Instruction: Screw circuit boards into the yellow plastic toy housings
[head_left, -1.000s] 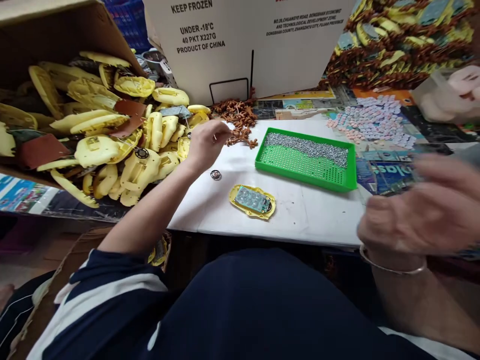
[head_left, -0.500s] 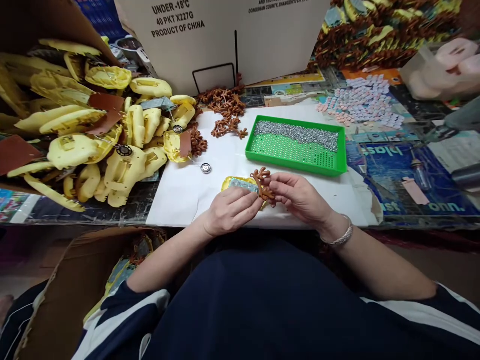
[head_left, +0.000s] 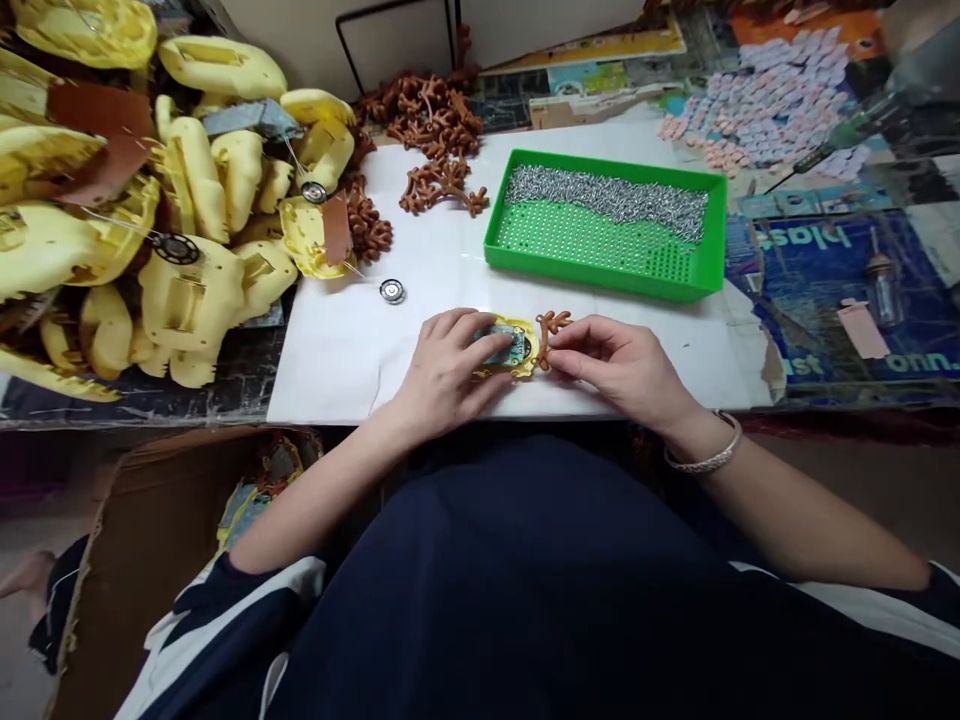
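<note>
My left hand [head_left: 448,368] grips a small yellow plastic shell [head_left: 529,364] on the white sheet, fingers along the far edge and thumb on the near side. A green circuit board [head_left: 508,345] lies inside the shell, partly covered by my fingers. My right hand [head_left: 634,368] pinches a brown antler-shaped piece [head_left: 545,343] between thumb and fingertips. This piece is upright at the shell's right end; whether it is seated in the shell, I cannot tell. A green tray [head_left: 600,275] of small silver screws [head_left: 607,195] stands just beyond both hands.
Yellow shells [head_left: 191,310] are heaped at the left, some with wired parts. A small round speaker [head_left: 391,291] lies on the white sheet [head_left: 337,350]. Brown antler pieces [head_left: 427,120] are piled behind. Small pale pieces [head_left: 780,100] and a power screwdriver [head_left: 862,125] are at the right.
The view has tipped down and closer. My left fingers have spread along the shell, showing more of the circuit board. The brown antler piece has turned and sits at the shell's right end.
</note>
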